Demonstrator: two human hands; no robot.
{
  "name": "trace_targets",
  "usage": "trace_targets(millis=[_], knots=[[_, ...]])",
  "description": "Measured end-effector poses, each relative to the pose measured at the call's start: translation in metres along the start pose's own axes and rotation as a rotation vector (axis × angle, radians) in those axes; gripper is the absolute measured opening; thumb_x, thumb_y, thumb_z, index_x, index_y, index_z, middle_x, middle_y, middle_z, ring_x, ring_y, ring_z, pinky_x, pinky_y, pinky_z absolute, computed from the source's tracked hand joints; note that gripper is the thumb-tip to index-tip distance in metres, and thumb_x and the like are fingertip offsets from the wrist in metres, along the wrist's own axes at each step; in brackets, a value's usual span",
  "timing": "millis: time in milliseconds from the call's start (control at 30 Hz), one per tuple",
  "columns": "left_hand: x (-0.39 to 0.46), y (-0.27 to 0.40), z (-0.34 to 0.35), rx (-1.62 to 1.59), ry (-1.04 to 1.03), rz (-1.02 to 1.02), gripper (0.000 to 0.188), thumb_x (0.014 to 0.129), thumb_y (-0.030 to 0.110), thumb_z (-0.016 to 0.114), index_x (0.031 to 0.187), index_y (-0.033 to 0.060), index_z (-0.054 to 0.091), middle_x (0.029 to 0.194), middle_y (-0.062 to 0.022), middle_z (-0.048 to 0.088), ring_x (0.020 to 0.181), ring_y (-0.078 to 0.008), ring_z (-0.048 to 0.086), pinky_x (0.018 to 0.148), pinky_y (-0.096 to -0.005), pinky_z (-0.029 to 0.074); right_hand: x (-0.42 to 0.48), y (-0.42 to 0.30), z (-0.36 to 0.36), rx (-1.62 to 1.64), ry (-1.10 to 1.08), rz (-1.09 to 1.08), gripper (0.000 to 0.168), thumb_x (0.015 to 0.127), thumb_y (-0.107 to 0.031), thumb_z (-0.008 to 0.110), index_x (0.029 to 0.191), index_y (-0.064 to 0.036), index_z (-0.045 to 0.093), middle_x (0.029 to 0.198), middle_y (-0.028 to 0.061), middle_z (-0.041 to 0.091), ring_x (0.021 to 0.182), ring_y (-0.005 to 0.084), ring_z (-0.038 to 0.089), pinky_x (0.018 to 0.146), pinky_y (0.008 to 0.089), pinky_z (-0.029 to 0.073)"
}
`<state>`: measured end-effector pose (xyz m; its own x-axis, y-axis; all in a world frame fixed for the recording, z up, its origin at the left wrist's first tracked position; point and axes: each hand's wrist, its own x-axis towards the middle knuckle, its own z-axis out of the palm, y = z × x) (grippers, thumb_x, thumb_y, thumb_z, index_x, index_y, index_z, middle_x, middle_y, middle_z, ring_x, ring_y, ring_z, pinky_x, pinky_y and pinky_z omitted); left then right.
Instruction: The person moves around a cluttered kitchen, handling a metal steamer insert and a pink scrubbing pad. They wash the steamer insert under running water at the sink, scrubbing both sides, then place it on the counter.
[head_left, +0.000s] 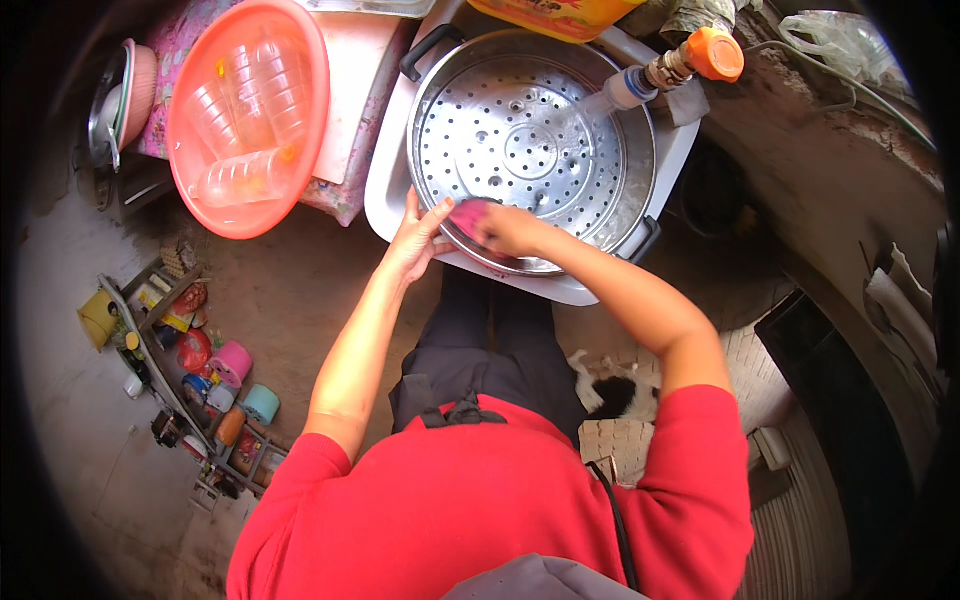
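A round metal steamer pot (529, 150) with a perforated bottom and black side handles rests in a white sink (390, 180). My left hand (420, 238) grips its near-left rim, thumb over the edge and fingers outside. Inside the near wall, my right hand (514, 231) presses a pink cloth or scrubbing pad (474, 217) against the metal; motion blurs both. From the upper right, a tap with an orange handle (716, 54) points over the pot. Its pale nozzle (628, 88) sits above the far-right rim, and water appears to run from it.
Left of the sink, an orange plastic basin (180, 150) holds several clear plastic bottles (247, 176). A yellow container (559, 16) stands behind the pot. Stacked bowls (137, 94) sit far left. On the floor are a cluttered shelf (161, 360) and a black-and-white cat (615, 394).
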<state>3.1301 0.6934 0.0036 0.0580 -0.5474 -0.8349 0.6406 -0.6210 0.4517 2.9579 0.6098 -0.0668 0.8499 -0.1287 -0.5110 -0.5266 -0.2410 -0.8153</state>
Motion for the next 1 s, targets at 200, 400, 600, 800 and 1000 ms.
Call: trace_targets(millis=[200, 400, 600, 800, 1000], knots=[[-0.001, 0.001, -0.002, 0.021, -0.051, -0.007, 0.088, 0.078, 0.03, 0.07, 0.14, 0.0219, 0.008, 0.131, -0.0156, 0.039, 0.117, -0.034, 0.044, 0.086, -0.0593, 0.042, -0.072, 0.079, -0.051, -0.507, 0.384, 0.481, 0.02, 0.076, -0.006, 0.051, 0.096, -0.008, 0.055, 0.103, 0.02, 0.051, 0.083, 0.0396, 0.058, 0.072, 0.0469, 0.048], [0.003, 0.003, -0.002, 0.029, -0.052, -0.004, 0.087, 0.077, 0.029, 0.069, 0.14, 0.0226, 0.009, 0.133, -0.0143, 0.035, 0.12, -0.0344, 0.04, 0.086, -0.0602, 0.041, 0.004, 0.082, -0.081, -0.281, 0.894, 0.607, 0.034, 0.081, -0.006, 0.048, 0.115, -0.003, 0.046, 0.112, 0.0227, 0.047, 0.089, 0.041, 0.057, 0.078, 0.0489, 0.047], [0.003, 0.002, -0.002, 0.028, -0.041, -0.002, 0.082, 0.078, 0.028, 0.069, 0.138, 0.0222, 0.013, 0.131, -0.0135, 0.037, 0.116, -0.0329, 0.044, 0.085, -0.0599, 0.042, -0.001, 0.003, -0.008, -0.122, 0.472, 0.04, 0.03, 0.073, -0.005, 0.058, 0.102, -0.013, 0.055, 0.098, 0.0154, 0.049, 0.081, 0.0366, 0.057, 0.071, 0.0448, 0.047], [0.0, 0.005, -0.001, 0.064, -0.054, -0.009, 0.084, 0.077, 0.031, 0.068, 0.139, 0.0216, 0.012, 0.132, -0.0145, 0.036, 0.117, -0.0345, 0.044, 0.084, -0.0602, 0.042, 0.003, 0.045, -0.071, 0.089, 0.81, 0.14, 0.021, 0.076, -0.007, 0.051, 0.096, -0.008, 0.058, 0.085, 0.0167, 0.058, 0.077, 0.0344, 0.059, 0.069, 0.043, 0.047], [-0.001, 0.004, 0.003, 0.056, -0.003, 0.002, 0.086, 0.077, 0.03, 0.068, 0.14, 0.0217, 0.009, 0.131, -0.0147, 0.037, 0.119, -0.0335, 0.042, 0.084, -0.0604, 0.042, -0.038, 0.097, -0.072, -0.255, 0.841, 0.486, 0.019, 0.075, -0.004, 0.054, 0.093, -0.005, 0.057, 0.102, 0.0214, 0.053, 0.089, 0.0397, 0.057, 0.075, 0.046, 0.047]])
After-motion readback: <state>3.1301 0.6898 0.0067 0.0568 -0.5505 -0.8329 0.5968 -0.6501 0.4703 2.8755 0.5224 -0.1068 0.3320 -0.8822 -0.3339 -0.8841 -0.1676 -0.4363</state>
